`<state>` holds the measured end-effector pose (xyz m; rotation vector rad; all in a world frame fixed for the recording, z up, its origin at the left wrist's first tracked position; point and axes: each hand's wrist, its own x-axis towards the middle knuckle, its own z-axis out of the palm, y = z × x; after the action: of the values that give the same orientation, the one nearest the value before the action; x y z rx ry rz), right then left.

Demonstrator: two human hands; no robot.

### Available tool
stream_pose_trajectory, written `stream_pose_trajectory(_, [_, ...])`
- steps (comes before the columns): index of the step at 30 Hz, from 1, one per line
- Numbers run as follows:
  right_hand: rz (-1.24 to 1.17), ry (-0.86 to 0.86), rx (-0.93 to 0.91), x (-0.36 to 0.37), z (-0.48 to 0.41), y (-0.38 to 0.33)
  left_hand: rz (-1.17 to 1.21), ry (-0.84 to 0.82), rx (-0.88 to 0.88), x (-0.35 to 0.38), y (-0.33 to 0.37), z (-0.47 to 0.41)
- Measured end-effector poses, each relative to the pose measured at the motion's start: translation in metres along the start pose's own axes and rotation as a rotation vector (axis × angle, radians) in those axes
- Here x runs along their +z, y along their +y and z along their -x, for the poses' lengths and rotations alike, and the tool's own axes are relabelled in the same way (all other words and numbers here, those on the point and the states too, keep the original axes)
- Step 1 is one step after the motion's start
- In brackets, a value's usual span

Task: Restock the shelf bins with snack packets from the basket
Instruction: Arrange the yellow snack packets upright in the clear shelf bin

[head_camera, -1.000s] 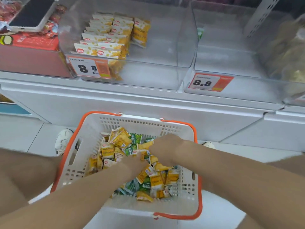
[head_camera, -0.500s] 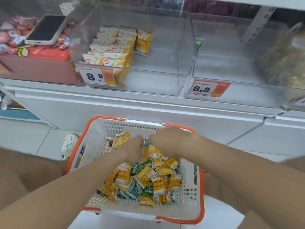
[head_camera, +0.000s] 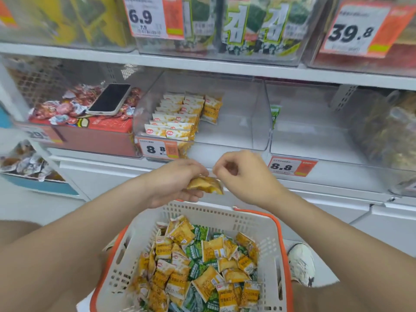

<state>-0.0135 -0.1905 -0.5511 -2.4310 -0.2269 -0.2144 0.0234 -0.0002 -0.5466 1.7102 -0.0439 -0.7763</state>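
Retail shelving in white fills the background, with clear plastic bins on two levels and orange price tags clipped to their fronts.

Left hand (head_camera: 173,182): the fingers are curled beneath and the thumb lies over a small bunch of yellow packets (head_camera: 206,185). The bunch is held above the far rim of the basket (the number of packets in it cannot be made out). Right hand (head_camera: 246,176): the fingers are bent inward into a loose fist, with thumb and forefinger tips at the upper edge of the bunch. Whether they actually pinch a packet cannot be told. The two hands sit close together, level with the front edge of the lower shelf.

Below the hands is the basket (head_camera: 254,224), with white lattice walls and an orange rim. It holds a mixed heap of loose packets (head_camera: 202,264), mostly yellow with green ones among them.

Beyond the hands is the middle bin (head_camera: 258,113), with shelved packets (head_camera: 177,119) standing in neat yellow rows along its left side only. The price tag (head_camera: 158,149) on its front reads 8.8. The right-hand bin (head_camera: 315,136) carries a second tag (head_camera: 290,166), also 8.8, and shows one green packet (head_camera: 275,113) against its left wall.

Left of the middle bin is a red box (head_camera: 108,129) heaped with red-wrapped sweets, with a phone (head_camera: 110,99) lying screen up on top. The upper shelf bins are tagged 6.9 and 39.8. A white shoe (head_camera: 301,264) shows on the floor to the right of the basket.
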Motion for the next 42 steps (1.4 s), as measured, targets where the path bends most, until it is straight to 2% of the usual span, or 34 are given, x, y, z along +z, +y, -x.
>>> stream_pose_trajectory(2, [-0.119,0.021,0.092,0.0,-0.003,-0.002,0.086,-0.017,0.018,-0.009,0.002,-0.001])
stream_pose_trajectory(4, [-0.143,-0.039,0.11,0.003,-0.002,-0.005,0.115,-0.008,0.049,-0.009,-0.001,-0.004])
stream_pose_trajectory(8, [-0.042,-0.339,0.222,0.015,0.006,-0.001,0.027,0.103,0.004,0.002,-0.018,-0.009])
stream_pose_trajectory(10, [-0.004,-0.443,0.226,0.022,0.011,0.006,0.103,0.154,-0.04,0.006,-0.026,-0.012])
stream_pose_trajectory(12, [-0.039,-0.38,0.214,0.026,0.011,0.009,0.232,0.2,-0.066,0.009,-0.025,-0.011])
stream_pose_trajectory(14, [-0.108,-0.287,0.231,0.025,0.008,0.008,0.228,0.218,-0.039,0.009,-0.022,-0.01])
stream_pose_trajectory(18, [-0.188,-0.211,0.264,0.019,0.0,0.004,-0.192,0.23,0.224,0.007,-0.01,-0.004])
stream_pose_trajectory(21, [-0.26,-0.153,0.224,0.017,-0.005,0.002,-0.196,0.156,0.424,0.006,-0.004,0.0])
stream_pose_trajectory(23, [-0.353,-0.053,0.246,0.015,-0.007,-0.002,-0.142,0.192,0.489,0.004,-0.001,-0.002])
stream_pose_trajectory(26, [-0.557,0.136,0.291,0.009,-0.008,-0.011,0.126,0.279,0.416,-0.002,0.006,-0.002])
stream_pose_trajectory(29, [-0.728,0.26,0.228,-0.002,-0.011,-0.018,0.386,0.154,0.28,-0.004,0.009,-0.002])
stream_pose_trajectory(32, [-0.719,0.283,0.162,-0.007,-0.014,-0.02,0.38,0.043,0.219,-0.001,0.004,-0.001])
stream_pose_trajectory(37, [-0.751,0.245,0.191,-0.004,-0.019,-0.022,0.369,0.068,0.298,-0.002,0.007,-0.002])
stream_pose_trajectory(39, [-0.772,0.219,0.194,-0.002,-0.021,-0.026,0.266,0.122,0.364,-0.004,0.013,-0.001])
stream_pose_trajectory(42, [-0.698,0.311,0.176,-0.004,-0.031,-0.026,-0.171,0.37,0.506,-0.016,0.023,-0.006])
